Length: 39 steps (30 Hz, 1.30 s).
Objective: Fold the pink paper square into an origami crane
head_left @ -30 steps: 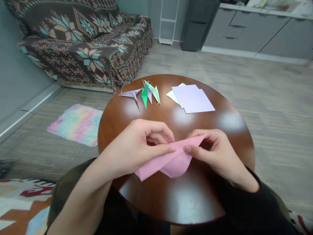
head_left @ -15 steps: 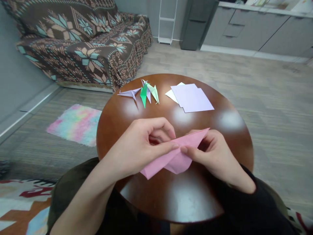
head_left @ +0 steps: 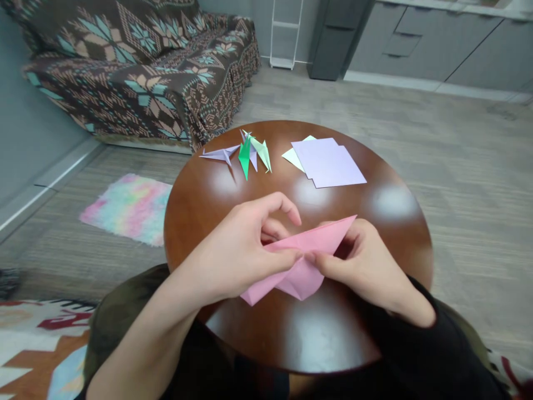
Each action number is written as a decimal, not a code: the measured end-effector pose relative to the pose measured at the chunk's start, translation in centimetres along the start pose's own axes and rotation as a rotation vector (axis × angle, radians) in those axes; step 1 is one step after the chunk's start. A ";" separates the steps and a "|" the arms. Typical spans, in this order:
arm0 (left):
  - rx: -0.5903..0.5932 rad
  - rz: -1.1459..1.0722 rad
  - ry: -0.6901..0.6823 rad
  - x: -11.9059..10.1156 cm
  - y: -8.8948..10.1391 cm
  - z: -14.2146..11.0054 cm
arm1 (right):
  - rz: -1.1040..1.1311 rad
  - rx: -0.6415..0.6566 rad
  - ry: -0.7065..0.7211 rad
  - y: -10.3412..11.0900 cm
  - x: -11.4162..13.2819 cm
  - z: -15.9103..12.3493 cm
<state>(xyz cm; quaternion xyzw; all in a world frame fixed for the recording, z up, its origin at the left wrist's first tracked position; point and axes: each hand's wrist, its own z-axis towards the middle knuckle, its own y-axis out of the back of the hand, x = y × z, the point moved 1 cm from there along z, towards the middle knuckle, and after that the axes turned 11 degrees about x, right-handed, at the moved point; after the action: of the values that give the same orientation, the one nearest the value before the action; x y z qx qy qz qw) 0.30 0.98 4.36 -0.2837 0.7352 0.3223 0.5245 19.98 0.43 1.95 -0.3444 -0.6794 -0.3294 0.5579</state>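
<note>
I follow the hands from a distance through the head camera, and I find the pink origami paper (head_left: 331,234) held above the near part of the round wooden bench (head_left: 393,244), between the left hand (head_left: 245,239) and the right hand (head_left: 362,266). Compared with one second ago, the two thumbs are closer together; now their tips almost meet at the middle of the paper, and its pointed right corner stands higher above the right hand. The left index finger (head_left: 293,214) has risen off the upper edge and is spread away in a loose curve, while the left thumb is pressed on the front; the lower fingers go behind the sheet, so I cannot tell exactly how they pinch. The right fingers pinch the paper, thumb in front and the others mostly hidden behind it. For me this means that the work is now concentrated on the central crease, and I judge that the lower flap, which is bulging, is not yet flat. Farther away, the origami cranes (head_left: 245,158) stand at the left, and the lilac paper squares (head_left: 331,161) lie at the right, partly covering a pale green sheet (head_left: 293,159).
</note>
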 end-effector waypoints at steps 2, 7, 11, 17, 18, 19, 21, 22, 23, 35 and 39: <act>-0.001 -0.003 0.003 0.0 0.0 0.0 | -0.015 -0.011 -0.014 0.0 0.0 0.0; -0.001 -0.009 0.014 0.0 0.0 0.1 | -0.025 -0.008 -0.015 0.0 0.0 -0.1; 0.002 0.009 0.018 0.1 0.0 0.1 | -0.045 -0.002 -0.022 0.0 0.0 0.0; -0.002 0.077 0.030 0.0 0.0 -0.1 | -0.052 -0.065 0.009 0.5 -0.2 0.1; -0.003 0.089 0.032 0.0 0.0 -0.1 | -0.057 -0.078 0.016 0.7 -0.2 0.2; -0.001 0.098 0.034 -0.1 0.1 -0.2 | -0.065 -0.089 0.018 0.8 -0.3 0.2; 0.007 0.106 0.039 -0.1 0.3 -0.3 | -0.081 -0.107 0.021 1.1 -0.3 0.2; 0.016 0.105 0.045 -0.1 0.4 -0.4 | -0.088 -0.117 0.019 1.2 -0.2 0.2; 0.029 0.102 0.055 -0.1 0.6 -0.4 | -0.093 -0.129 0.017 1.4 -0.2 0.2; 0.139 0.173 0.121 0.6 2.3 -0.8 | -0.091 -0.176 0.050 2.4 -0.3 0.5; 0.141 0.162 0.131 0.7 2.5 -0.9 | -0.017 -0.203 0.129 3.2 -1.0 0.6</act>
<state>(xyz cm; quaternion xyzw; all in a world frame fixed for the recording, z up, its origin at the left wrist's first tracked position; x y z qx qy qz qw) -2.35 1.87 4.31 -0.2063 0.8092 0.2922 0.4660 22.43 2.56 1.07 -0.3715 -0.6079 -0.4227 0.5601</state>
